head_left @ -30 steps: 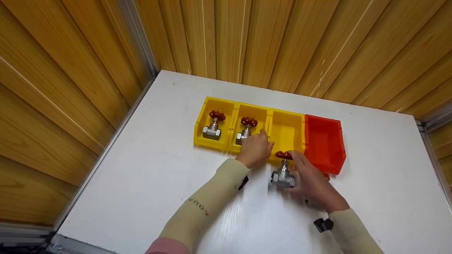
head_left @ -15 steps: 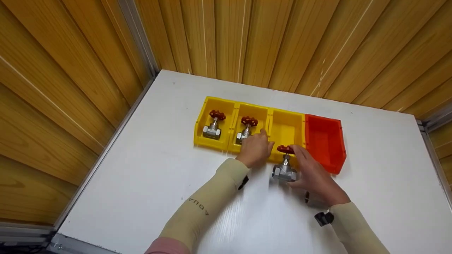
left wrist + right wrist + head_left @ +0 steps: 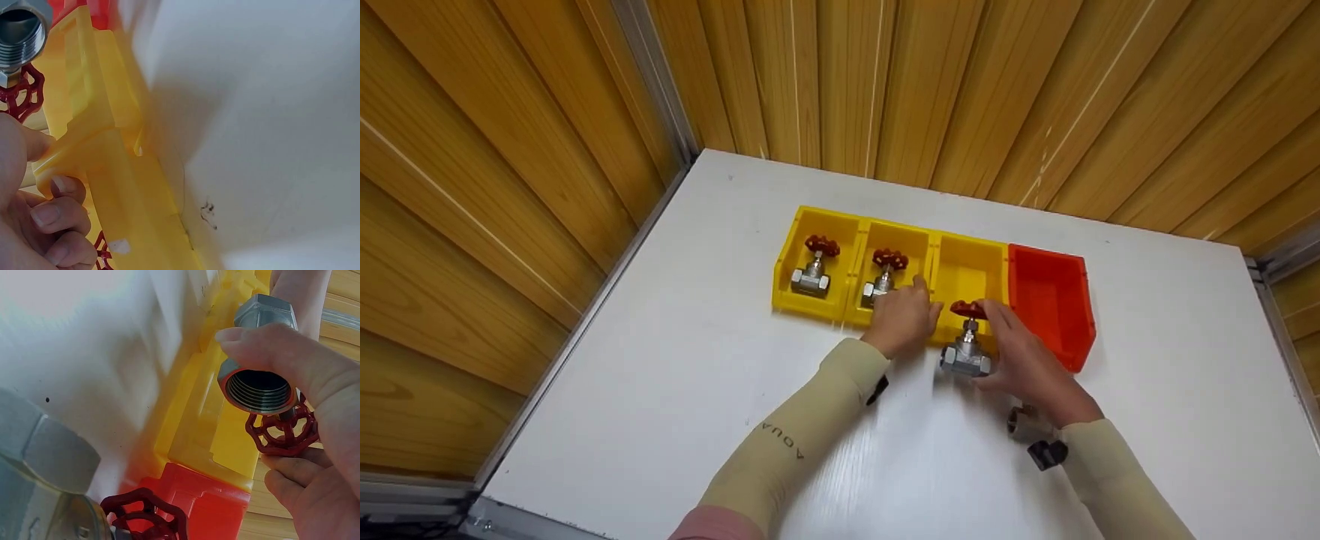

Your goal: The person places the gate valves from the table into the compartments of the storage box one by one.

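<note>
In the head view my right hand (image 3: 1027,367) holds a metal gate valve (image 3: 966,361) with a red handwheel on top, just over the front of the third yellow bin (image 3: 962,274). The right wrist view shows the thumb across the valve's body (image 3: 265,312) and the fingers by its handwheel (image 3: 284,433). My left hand (image 3: 901,321) grips the front of the divider between the second and third yellow bins; its fingers curl round the yellow wall (image 3: 84,146). Similar valves sit in the first bin (image 3: 811,282) and the second bin (image 3: 890,259), the latter partly hidden by the left hand.
A red bin (image 3: 1046,300) adjoins the yellow row at the right. Another valve (image 3: 1022,424) stands on the white table (image 3: 660,360) beneath my right wrist, mostly hidden; its body (image 3: 45,461) looms close in the right wrist view. Wooden panels (image 3: 840,82) wall the back.
My right hand has carried the valve forward and slightly up, from before the bins to over the third bin's front edge. The left hand has stayed put.
</note>
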Demonstrator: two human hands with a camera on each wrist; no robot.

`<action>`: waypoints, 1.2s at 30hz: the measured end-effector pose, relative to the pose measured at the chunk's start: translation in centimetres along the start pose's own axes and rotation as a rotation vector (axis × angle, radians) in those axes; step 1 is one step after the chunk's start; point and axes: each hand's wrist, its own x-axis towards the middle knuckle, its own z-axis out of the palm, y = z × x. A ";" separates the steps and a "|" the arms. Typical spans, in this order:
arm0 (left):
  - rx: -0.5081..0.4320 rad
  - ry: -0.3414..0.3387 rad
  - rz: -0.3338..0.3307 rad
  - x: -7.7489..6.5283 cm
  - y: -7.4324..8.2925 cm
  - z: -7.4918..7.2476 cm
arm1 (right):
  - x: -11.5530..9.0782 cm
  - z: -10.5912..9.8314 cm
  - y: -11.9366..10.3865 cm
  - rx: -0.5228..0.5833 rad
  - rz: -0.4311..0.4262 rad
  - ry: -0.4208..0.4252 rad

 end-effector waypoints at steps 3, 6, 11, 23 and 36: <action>0.006 -0.003 -0.002 0.0 0.0 0.0 | 0.3 0.0 0.1 0.003 0.006 0.002; 0.007 0.000 -0.003 0.0 0.0 0.0 | 0.6 -0.1 0.1 -0.010 0.012 0.009; 0.002 -0.006 -0.004 -0.1 0.0 0.0 | 0.9 0.0 0.2 -0.024 0.014 0.005; -0.008 -0.020 -0.009 0.0 0.0 0.0 | 2.1 -0.3 0.5 -0.011 -0.010 -0.008; -0.026 -0.024 -0.011 -0.1 0.1 0.0 | 3.2 -1.1 1.2 0.011 0.027 -0.028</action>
